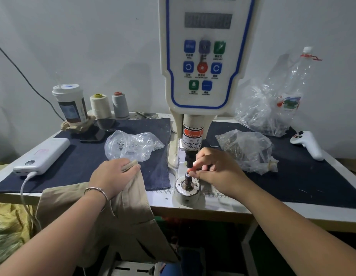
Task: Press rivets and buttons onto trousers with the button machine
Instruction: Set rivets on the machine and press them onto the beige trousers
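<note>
Button machine [208, 56] label reads "WARNING… CARE OF… FINGER". We count 2 thread cones [100, 106], 3 plastic bags [133, 145]. Left hand [113, 176] grips tan trousers [131, 212] at table edge; right hand [215, 170] pinches sth tiny at the lower die [187, 181], can't tell what.

Both forearms are stretched forward from the bottom edge. The left hand [113, 176] is placed palm down toward 11 o'clock, with fingers curled closed. The right hand [215, 170] is turned toward 10 o'clock, its fingertips [193, 169] pinched together.
</note>
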The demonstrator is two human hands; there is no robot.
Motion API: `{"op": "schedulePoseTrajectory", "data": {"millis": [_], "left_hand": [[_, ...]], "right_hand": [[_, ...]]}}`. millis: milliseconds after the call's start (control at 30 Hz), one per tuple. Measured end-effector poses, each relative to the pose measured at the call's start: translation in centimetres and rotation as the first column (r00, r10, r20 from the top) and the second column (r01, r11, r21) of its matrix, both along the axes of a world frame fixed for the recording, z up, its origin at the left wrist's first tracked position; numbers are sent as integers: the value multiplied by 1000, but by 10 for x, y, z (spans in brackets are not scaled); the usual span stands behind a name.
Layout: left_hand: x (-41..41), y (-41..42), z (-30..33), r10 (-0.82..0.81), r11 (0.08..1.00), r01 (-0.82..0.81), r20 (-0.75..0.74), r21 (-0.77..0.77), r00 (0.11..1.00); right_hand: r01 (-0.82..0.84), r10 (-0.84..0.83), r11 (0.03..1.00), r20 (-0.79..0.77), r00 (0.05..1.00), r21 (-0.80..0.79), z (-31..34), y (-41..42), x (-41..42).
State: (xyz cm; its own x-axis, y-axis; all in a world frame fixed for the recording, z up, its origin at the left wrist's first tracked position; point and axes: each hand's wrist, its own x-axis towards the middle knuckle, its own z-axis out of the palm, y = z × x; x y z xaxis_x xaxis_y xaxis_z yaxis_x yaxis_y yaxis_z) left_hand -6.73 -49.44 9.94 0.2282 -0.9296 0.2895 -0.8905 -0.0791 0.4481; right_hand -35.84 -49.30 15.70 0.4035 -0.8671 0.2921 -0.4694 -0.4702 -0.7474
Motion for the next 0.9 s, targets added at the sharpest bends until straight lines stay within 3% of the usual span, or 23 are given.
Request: {"op": "schedulePoseTrajectory", "data": {"millis": [267,433,567,733,900], "left_hand": [[0,0,1,-12,1000,12,9,-8,1000],[-3,5,6,-53,998,54,-21,22,998],[-2,22,27,-151,985,164,-183,60,972],[-14,76,74,-281,909,383,-440,163,853],[-47,119,113,-331,878,473,-617,76,714]], "right_hand": [[40,-40,999,39,998,4,-3,4,-7],[188,-180,982,236,955,-13,-2,37,-12],[165,-164,986,190,968,13,-22,96,-19],[171,-192,978,191,963,119,-45,139,-7],[152,-144,988,251,957,-10,-32,159,36]]}}
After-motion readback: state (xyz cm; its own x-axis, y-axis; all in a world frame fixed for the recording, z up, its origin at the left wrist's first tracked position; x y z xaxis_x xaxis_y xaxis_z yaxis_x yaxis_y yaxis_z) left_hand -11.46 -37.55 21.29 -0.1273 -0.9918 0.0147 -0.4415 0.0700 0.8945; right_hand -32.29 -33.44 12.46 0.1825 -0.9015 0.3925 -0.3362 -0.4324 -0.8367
